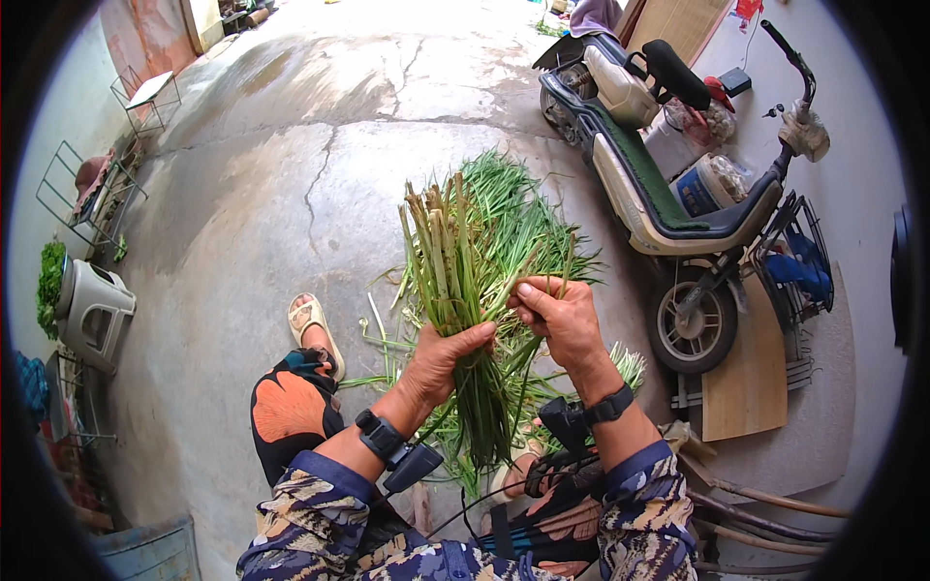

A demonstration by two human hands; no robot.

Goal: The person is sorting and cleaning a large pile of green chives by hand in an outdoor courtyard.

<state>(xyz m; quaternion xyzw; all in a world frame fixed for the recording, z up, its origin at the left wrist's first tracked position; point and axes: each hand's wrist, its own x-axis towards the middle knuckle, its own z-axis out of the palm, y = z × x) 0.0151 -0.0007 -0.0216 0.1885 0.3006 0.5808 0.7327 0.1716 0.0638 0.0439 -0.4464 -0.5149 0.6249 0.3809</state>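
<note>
My left hand (438,360) is wrapped round the middle of a thick bundle of long green stalks (448,261). Pale brownish ends stick up from the bundle, and dark green leaves (481,412) hang below my fist. Just to its right, my right hand (562,318) is closed in a pinch on a thin green stalk (523,276). That stalk leans against the bundle's side; I cannot make out whether it is apart from the rest. On the concrete beyond lies a large loose heap of the same long green leaves (509,198), with stray stalks (380,329) scattered left of it.
An electric scooter (630,184) stands at the right, with white buckets (712,184) behind it and a wooden board (746,378) by its front wheel. Hoses (765,528) lie at lower right. A plastic stool (97,315) and wire racks (82,194) line the left wall.
</note>
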